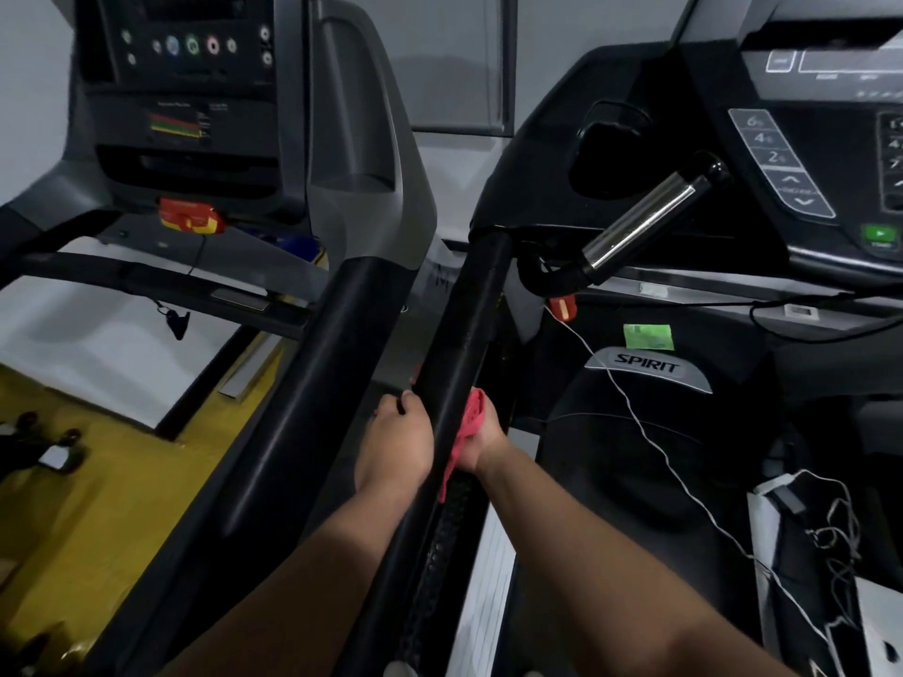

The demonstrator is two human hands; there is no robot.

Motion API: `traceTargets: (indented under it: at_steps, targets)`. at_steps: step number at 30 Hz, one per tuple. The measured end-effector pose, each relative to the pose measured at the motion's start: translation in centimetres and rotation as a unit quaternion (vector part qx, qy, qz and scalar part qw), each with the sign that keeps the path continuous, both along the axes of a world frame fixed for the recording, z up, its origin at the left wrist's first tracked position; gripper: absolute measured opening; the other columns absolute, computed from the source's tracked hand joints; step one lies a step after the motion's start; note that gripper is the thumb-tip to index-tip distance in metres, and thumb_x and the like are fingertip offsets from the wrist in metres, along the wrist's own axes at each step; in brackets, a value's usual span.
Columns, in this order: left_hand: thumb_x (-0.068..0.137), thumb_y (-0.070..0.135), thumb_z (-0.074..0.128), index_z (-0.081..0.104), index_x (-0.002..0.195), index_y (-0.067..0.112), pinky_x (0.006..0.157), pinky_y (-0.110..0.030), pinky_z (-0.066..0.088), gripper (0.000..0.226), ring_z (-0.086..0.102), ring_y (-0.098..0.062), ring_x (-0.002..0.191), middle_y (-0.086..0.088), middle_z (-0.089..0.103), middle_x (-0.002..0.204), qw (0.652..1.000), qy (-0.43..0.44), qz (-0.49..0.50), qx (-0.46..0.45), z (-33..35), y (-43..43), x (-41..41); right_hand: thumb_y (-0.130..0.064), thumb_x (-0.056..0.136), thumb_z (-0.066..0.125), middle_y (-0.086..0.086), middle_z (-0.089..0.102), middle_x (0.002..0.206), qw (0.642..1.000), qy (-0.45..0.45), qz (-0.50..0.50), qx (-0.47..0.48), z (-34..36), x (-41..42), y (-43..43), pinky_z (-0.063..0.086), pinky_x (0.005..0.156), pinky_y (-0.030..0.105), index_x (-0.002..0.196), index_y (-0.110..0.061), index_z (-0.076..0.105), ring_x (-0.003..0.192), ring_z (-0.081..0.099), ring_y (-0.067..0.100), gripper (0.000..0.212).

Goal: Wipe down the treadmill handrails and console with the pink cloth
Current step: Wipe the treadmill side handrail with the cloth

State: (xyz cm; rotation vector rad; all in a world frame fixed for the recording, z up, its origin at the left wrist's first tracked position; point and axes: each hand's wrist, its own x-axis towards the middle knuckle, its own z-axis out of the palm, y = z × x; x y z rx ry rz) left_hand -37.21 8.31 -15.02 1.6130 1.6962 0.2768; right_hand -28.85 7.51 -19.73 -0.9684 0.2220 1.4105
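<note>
Pale wall (pixel 454 90) at the back, yellow floor (pixel 97 481) off to the left, and two treadmills parked side by side. The person is bent over the long black handrail (pixel 469 324) of the right-hand machine, roughly midway along it.

The pink cloth (pixel 473 413) is slung round that rail. It is bunched thickly on the right flank, a tail hangs down below, and a sliver of pink peeks out on the left. The right hand (pixel 481 439) clutches the bunched part against the bar. The left hand (pixel 396 447) is curled in on the other side, apparently pinching the cloth's far edge, so the fabric hugs the rail between them.

I'd say the job is early or in the middle. One rail is under the cloth now. The console (pixel 782 153), with its number keys and green start button, is well away from the cloth, as is the chrome grip (pixel 645 217). The opposite handrail isn't in sight. Nothing shows which stretches are already clean.

The cloth looks soft, crumpled and thin, more reddish-pink in this dim light.
</note>
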Motion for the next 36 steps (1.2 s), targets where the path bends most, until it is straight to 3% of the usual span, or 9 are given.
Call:
traceTargets:
  at_steps: [5,8,12,17,22,27,29,33,36]
  targets:
    - [0.1,0.04,0.022,0.048,0.126,0.016,0.093,-0.038,0.035,0.044,0.049,-0.033,0.119,-0.015,0.053,0.13,1.0,0.005,-0.002,-0.003,-0.3,0.1,-0.1,-0.029,0.098,0.038,0.015,0.06,0.068,0.999,-0.025,-0.034,-0.013,2.0,-0.2,-1.8,0.052,0.052,0.026,0.079,-0.011,0.066,0.055,0.059,0.025,0.038]
    - [0.101,0.038,0.022,0.047,0.129,0.014,0.092,-0.036,0.034,0.045,0.048,-0.032,0.121,-0.015,0.052,0.133,1.0,0.004,-0.003,-0.002,-0.2,0.1,-0.1,-0.024,0.102,0.032,0.008,0.055,0.078,0.978,-0.189,-0.082,-0.022,3.2,-1.3,-2.5,0.05,0.057,0.02,0.094,-0.03,0.056,0.062,0.053,0.016,0.026]
    - [0.1,0.037,0.024,0.049,0.128,0.013,0.094,-0.038,0.037,0.045,0.05,-0.031,0.119,-0.014,0.054,0.131,1.0,-0.005,-0.005,0.002,-0.2,0.0,-0.1,-0.018,0.1,0.041,-0.006,0.051,0.13,0.879,-0.466,-0.096,-0.024,2.8,-3.2,-4.1,0.035,0.108,0.026,0.121,-0.024,0.053,0.11,0.047,0.0,0.025]
    - [0.098,0.035,0.028,0.052,0.126,0.014,0.097,-0.04,0.041,0.043,0.055,-0.031,0.112,-0.012,0.059,0.123,1.0,-0.023,0.006,0.0,-0.8,0.4,-0.4,-0.016,0.099,0.046,-0.023,0.034,0.138,0.771,-0.636,-0.028,0.009,2.4,-4.2,-5.8,0.015,0.097,-0.003,0.123,-0.021,0.061,0.117,0.028,-0.005,0.029]
    - [0.096,0.022,0.032,0.057,0.093,0.006,0.073,-0.034,0.041,0.029,0.055,-0.027,0.087,-0.01,0.061,0.097,1.0,-0.016,-0.019,0.016,-1.5,0.8,-0.5,-0.01,0.096,0.048,-0.013,0.05,0.136,0.696,-0.718,0.006,0.018,3.2,-2.0,-4.3,0.021,0.093,0.004,0.11,-0.016,0.067,0.106,0.03,0.004,0.025]
    - [0.097,0.016,0.031,0.055,0.092,0.008,0.073,-0.03,0.034,0.025,0.053,-0.026,0.088,-0.015,0.061,0.102,0.999,-0.008,-0.015,0.029,-1.5,0.5,-0.5,-0.009,0.09,0.05,-0.006,0.064,0.114,0.623,-0.778,-0.03,0.07,1.8,-3.0,-5.5,0.03,0.092,0.015,0.097,-0.018,0.069,0.098,0.031,0.005,0.022]
    - [0.097,0.018,0.032,0.058,0.098,0.006,0.076,-0.03,0.035,0.028,0.056,-0.029,0.096,-0.017,0.062,0.109,1.0,-0.01,-0.01,0.026,-1.3,0.5,-0.5,-0.019,0.093,0.043,-0.007,0.058,0.119,0.656,-0.747,-0.051,0.101,0.5,-4.0,-6.8,0.025,0.095,0.01,0.1,-0.029,0.061,0.105,0.035,0.001,0.021]
    - [0.097,0.02,0.03,0.059,0.105,0.007,0.081,-0.032,0.036,0.033,0.054,-0.029,0.099,-0.014,0.061,0.111,0.999,-0.035,0.005,0.01,-0.6,0.4,-0.4,-0.019,0.1,0.041,-0.002,0.048,0.106,0.892,-0.447,-0.064,-0.007,-1.1,-3.9,-5.3,0.039,0.091,0.017,0.097,-0.025,0.05,0.099,0.049,0.004,0.011]
    - [0.097,0.021,0.03,0.058,0.104,0.009,0.079,-0.031,0.034,0.032,0.049,-0.024,0.09,-0.011,0.06,0.108,0.999,-0.039,0.012,0.011,-0.3,0.0,-0.4,-0.018,0.097,0.044,0.007,0.062,0.071,0.978,-0.201,-0.058,-0.026,-1.0,-2.3,-3.2,0.051,0.066,0.029,0.08,-0.01,0.056,0.075,0.062,0.026,0.022]
